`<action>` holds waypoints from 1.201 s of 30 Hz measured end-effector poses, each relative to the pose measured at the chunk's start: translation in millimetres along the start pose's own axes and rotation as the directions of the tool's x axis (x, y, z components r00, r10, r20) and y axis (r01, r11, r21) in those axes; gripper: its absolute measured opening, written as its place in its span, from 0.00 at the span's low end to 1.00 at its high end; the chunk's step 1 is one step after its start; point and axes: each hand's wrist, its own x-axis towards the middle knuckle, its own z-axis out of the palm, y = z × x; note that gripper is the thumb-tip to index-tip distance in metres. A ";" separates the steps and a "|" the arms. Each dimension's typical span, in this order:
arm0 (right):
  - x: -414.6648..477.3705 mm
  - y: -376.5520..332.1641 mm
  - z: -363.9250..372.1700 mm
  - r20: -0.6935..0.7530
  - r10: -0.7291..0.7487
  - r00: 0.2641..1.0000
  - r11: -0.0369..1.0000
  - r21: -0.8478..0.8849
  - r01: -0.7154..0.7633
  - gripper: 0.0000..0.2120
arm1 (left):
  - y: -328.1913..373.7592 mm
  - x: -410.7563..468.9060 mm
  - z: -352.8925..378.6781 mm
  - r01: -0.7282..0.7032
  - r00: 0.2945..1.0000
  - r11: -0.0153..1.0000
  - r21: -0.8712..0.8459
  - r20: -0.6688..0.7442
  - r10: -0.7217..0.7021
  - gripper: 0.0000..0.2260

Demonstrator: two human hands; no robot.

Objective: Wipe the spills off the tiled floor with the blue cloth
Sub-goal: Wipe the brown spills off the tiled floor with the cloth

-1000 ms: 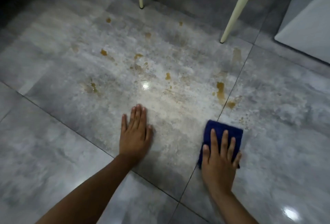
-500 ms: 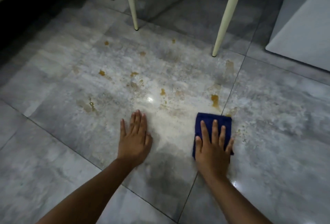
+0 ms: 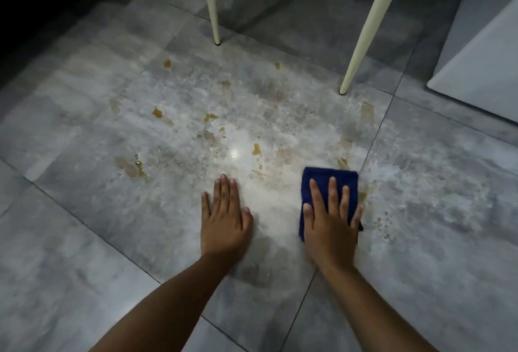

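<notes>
Mid-wipe — right hand (image 3: pixel 329 220) flat, pressing the blue cloth (image 3: pixel 325 183) at 4 o'clock; left hand (image 3: pixel 224 217) open, bracing on floor (image 3: pixel 84 239). Next, probably push toward spills (image 3: pixel 256 149) at 12 — firm pressure.

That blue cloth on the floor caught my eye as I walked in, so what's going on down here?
A person is wiping up spills on the tiled floor. The right hand presses flat on the folded blue cloth, beside a grout line. The left hand rests open, palm down, on bare tile. Many yellowish-brown spots are unwiped ahead of the hands, reaching toward two cream chair legs.
</notes>
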 end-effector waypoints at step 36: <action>28.4 -37.7 -7.0 0.145 -0.135 0.980 0.989 -0.048 0.143 0.27 | -0.1 2.5 -5.6 0.035 0.999 0.999 0.014 0.030 -0.036 0.32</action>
